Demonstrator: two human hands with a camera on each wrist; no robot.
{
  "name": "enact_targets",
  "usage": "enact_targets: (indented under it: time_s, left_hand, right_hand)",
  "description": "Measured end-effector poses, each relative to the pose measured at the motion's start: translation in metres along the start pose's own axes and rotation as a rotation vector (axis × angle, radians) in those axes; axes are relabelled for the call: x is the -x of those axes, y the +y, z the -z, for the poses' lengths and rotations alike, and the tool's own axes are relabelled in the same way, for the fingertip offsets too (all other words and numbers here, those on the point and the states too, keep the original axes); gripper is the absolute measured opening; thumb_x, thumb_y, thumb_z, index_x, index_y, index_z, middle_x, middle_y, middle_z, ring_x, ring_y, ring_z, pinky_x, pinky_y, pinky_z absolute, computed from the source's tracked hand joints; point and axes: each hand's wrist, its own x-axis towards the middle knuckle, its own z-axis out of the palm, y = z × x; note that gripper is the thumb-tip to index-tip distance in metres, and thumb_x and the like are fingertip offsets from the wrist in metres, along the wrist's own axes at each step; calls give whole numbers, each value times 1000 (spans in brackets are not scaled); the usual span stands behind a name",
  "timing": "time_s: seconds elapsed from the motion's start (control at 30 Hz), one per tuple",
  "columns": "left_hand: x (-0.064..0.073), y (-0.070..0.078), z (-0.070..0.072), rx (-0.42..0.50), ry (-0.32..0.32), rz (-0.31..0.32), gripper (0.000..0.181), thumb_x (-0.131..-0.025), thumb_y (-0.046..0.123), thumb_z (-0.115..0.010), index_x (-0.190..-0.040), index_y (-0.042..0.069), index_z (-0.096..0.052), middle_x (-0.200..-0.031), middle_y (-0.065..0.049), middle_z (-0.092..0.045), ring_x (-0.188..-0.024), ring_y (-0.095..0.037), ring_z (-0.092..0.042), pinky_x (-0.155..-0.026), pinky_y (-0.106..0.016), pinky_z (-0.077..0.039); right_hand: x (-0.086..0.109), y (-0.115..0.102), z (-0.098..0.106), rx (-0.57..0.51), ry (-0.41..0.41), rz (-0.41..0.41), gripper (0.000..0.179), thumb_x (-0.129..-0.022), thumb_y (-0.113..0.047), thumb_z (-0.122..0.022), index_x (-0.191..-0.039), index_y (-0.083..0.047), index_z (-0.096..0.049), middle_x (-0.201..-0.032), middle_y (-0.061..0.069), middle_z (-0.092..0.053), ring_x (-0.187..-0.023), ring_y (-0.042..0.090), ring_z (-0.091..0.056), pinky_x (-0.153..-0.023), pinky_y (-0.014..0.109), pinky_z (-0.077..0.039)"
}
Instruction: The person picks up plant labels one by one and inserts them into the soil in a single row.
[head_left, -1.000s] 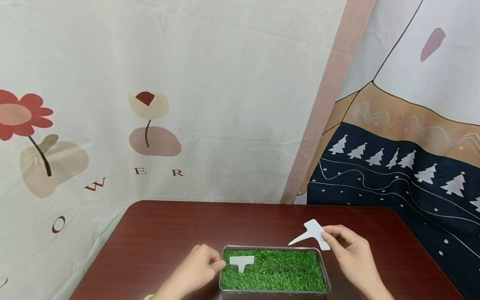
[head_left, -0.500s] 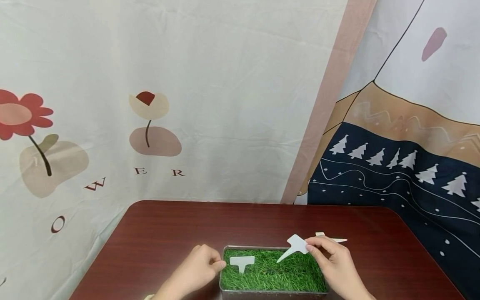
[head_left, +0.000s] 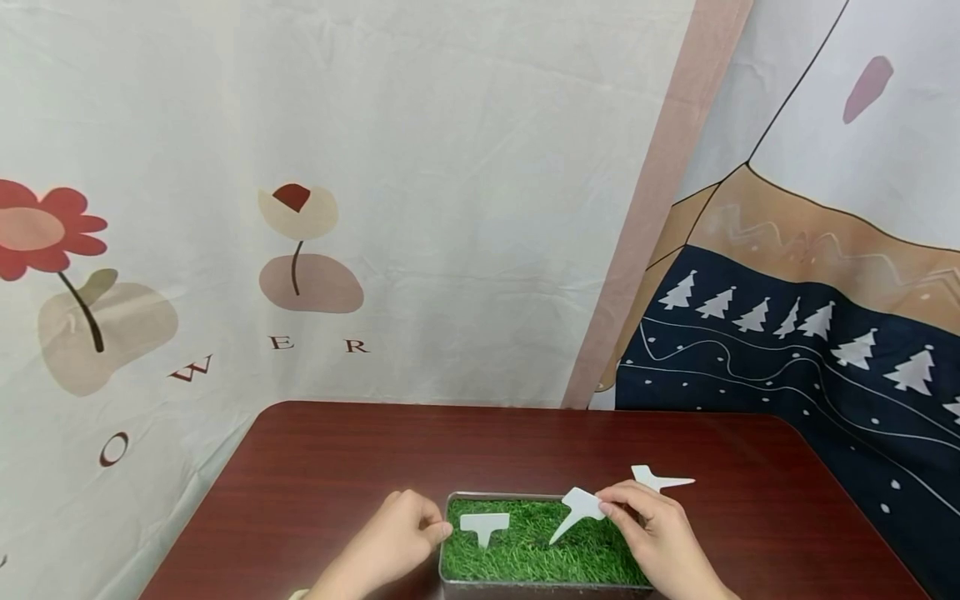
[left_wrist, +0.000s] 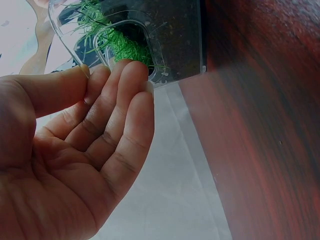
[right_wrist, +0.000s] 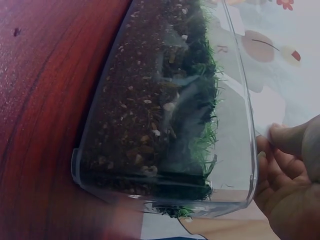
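A clear plastic box (head_left: 551,584) holds soil (right_wrist: 135,100) topped with green grass (head_left: 525,562). My right hand (head_left: 651,525) pinches a white T-shaped plant label (head_left: 581,506) by one end of its head, thumb against fingers. The label tilts over the right half of the grass, its pointed tip down at the blades; whether it is in the soil is unclear. Another plant label (head_left: 484,523) stands upright in the grass on the left. At the box's left rim my left hand (head_left: 405,529) pinches the edge between thumb and forefinger, other fingers (left_wrist: 131,125) loosely bent.
One more white plant label (head_left: 660,479) lies on the dark red wooden table (head_left: 375,442) behind my right hand, partly covered by it. A printed cloth (head_left: 450,208) hangs behind the table, with a navy tree-patterned part (head_left: 750,358) at the right.
My right hand has carried its label left and down, from beyond the box's back right rim to the grass. The label on the table has come into sight. My left hand stays put.
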Motion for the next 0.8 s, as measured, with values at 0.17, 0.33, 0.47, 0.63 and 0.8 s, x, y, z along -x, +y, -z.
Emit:
enact_targets:
  time_s: [0.17, 0.33, 0.47, 0.63, 0.8]
  left_hand:
    - [0, 1, 0, 15, -3, 0, 27, -95, 16, -74, -68, 19, -68, -62, 12, -63, -54, -7, -50, -64, -29, -45]
    - [0, 1, 0, 16, -1, -3, 28, -95, 16, -74, -68, 19, -68, -61, 14, -61, -54, -7, -50, -64, -29, -45]
    - [0, 0, 0, 13, 1, -6, 28, -95, 16, -74, -68, 19, -67, -61, 14, -61, -54, -7, -50, -64, -29, -45]
    - [0, 0, -1, 13, 1, -2, 29, -95, 16, -74, -67, 19, -67, -60, 15, -60, -54, -7, -49, -64, -29, -45]
    - [0, 0, -1, 16, 1, 3, 29, -95, 16, -73, -67, 18, -67, -60, 14, -59, -54, -7, -49, -62, -29, -44]
  right_hand:
    - [-1, 5, -2, 32, -8, 111, 36, -88, 9, -76, -106, -22, -76, -100, -13, -72, -85, 5, -67, -67, 21, -53]
    - [-2, 7, -4, 27, -20, 165, 38, -87, 12, -76, -107, -21, -76, -101, -12, -73, -84, 6, -68, -68, 17, -53]
    - [-3, 6, -4, 15, -35, 188, 39, -86, 13, -76, -107, -19, -77, -101, -11, -73, -85, 7, -69, -69, 17, -53]
    - [-5, 5, -4, 2, -69, 214, 41, -85, 15, -75, -109, -18, -77, -102, -9, -72, -88, 7, -69, -71, 16, -54]
    - [-6, 5, -5, 2, -99, 278, 43, -83, 18, -75, -109, -15, -76, -102, -8, -72, -87, 7, -67, -70, 15, -51]
